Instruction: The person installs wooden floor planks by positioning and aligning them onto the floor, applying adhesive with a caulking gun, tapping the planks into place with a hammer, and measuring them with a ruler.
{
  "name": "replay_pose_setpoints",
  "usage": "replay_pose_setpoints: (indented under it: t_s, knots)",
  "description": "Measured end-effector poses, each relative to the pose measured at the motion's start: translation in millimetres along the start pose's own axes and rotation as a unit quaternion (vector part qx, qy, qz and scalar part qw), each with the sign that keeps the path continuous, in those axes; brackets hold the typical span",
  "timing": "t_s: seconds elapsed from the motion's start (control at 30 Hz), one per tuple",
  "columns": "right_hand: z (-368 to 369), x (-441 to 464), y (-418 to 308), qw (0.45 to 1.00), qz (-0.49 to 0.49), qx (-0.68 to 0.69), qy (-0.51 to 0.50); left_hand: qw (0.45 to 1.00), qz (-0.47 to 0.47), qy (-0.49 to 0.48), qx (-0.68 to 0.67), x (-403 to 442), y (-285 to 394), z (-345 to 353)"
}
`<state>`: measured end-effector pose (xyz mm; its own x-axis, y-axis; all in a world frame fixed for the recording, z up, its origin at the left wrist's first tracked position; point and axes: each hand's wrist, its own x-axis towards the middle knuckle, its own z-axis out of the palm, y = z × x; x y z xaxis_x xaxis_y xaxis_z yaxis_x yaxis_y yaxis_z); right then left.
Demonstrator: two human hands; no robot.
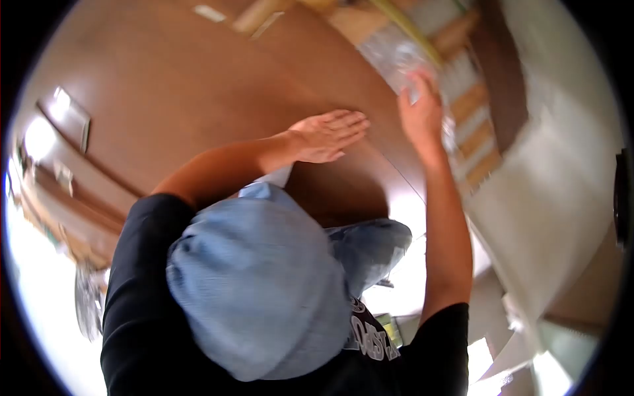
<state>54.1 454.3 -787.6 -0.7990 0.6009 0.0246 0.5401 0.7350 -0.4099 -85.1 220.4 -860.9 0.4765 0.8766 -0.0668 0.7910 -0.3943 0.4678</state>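
the left hand [332, 135] is laid flat and outstretched on the brown panel [231, 86]. clear plastic [386, 56] is seen at the curled right hand [422, 112], beside the panel's edge; whether it is gripped cannot be told.

A broad brown counter [218, 86] spreads across the upper left and middle, its smooth surface bowed by the wide lens and its right edge curving down. The left hand [330, 135] lies flat on it near that edge, palm down, with the fingers close together and pointing right. A thin, straight line runs from near the fingertips down to the right. Near the counter's far side is a small white piece [209, 13], too blurred to identify.
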Motion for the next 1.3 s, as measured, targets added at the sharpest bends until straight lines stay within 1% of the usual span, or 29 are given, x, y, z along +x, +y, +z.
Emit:
replay_pose_setpoints:
  t_s: [0.03, 0.1, 0.13, 0.17, 0.2, 0.23, 0.3, 0.33, 0.47, 0.53, 0.57, 0.63, 0.7, 0.8, 0.87, 0.97, 1.17, 1.3]
  knots:
    - [-15.8, -41.1, -3.3, 0.999, 0.045, 0.004, -0.003, 1.0, -0.005, 0.004, 0.01, 0.1, 2.2, -5.7]
    - [-36.2, -142.7, -2.9, 0.99, 0.136, 0.0, 0.037, 1.0, -0.019, 0.011, 0.003, -0.2, 7.8, -9.8]
    - [-52.7, -193.6, -7.8, 0.977, 0.208, -0.038, 0.012, 0.999, -0.028, -0.013, 0.024, 1.6, 11.1, -18.1]
    - [-60.4, -248.5, -12.5, 0.957, 0.282, -0.064, -0.01, 0.999, -0.027, -0.003, 0.02, 3.3, 12.5, -14.2]
    - [-65.2, -300.7, -19.5, 0.94, 0.336, -0.056, 0.005, 0.999, -0.027, 0.019, 0.008, -1.4, 14.4, -18.2]
    - [-69.7, -348.9, -27.0, 0.921, 0.386, -0.047, 0.022, 0.999, -0.032, 0.022, 0.011, -8.0, 14.4, -16.9]
    - [-73.7, -422.3, -61.9, 0.862, 0.504, -0.054, 0.011, 0.997, -0.061, 0.028, 0.035, -27.1, 18.5, -25.3]
    - [-78.0, -440.6, -73.9, 0.862, 0.503, -0.025, 0.059, 0.995, -0.085, 0.027, 0.038, -37.7, 19.7, -31.4]
    - [-77.8, -456.2, -89.2, 0.844, 0.521, -0.06, 0.111, 0.969, -0.197, -0.02, 0.147, -102.3, 10.9, -51.1]
    - [-84.2, -447.5, -84.5, 0.829, 0.55, -0.025, 0.099, 0.968, -0.201, 0.009, 0.147, -145.2, -14.7, -47.8]
    - [-83.9, -446.6, -85.1, 0.82, 0.56, -0.022, 0.113, 0.964, -0.217, 0.003, 0.154, -167.1, -29.5, -40.3]
    - [-84.3, -444.9, -84.2, 0.838, 0.53, -0.031, 0.129, 0.954, -0.257, -0.016, 0.154, -206.8, -52.9, -28.3]
    - [-88.5, -445.0, -85.3, 0.831, 0.54, -0.012, 0.136, 0.944, -0.301, -0.044, 0.13, -223.7, -55.4, -26.6]
    - [-86.3, -448.2, -82.4, 0.828, 0.54, 0.009, 0.15, 0.925, -0.364, -0.075, 0.084, -235.5, -49.0, -28.3]
    - [-85.6, -450.3, -83.4, 0.827, 0.535, 0.01, 0.174, 0.916, -0.386, -0.091, 0.065, -234.2, -47.5, -29.9]
    - [-85.9, -453.4, -83.4, 0.826, 0.535, 0.023, 0.178, 0.907, -0.404, -0.109, 0.049, -228.9, -45.3, -34.3]
    - [-83.2, -460.8, -86.4, 0.826, 0.518, 0.021, 0.223, 0.896, -0.425, -0.126, 0.031, -227.1, -41.7, -41.5]
    - [-80.1, -462.8, -83.1, 0.839, 0.505, -0.005, 0.204, 0.89, -0.438, -0.129, 0.013, -242.7, -40.4, -47.1]
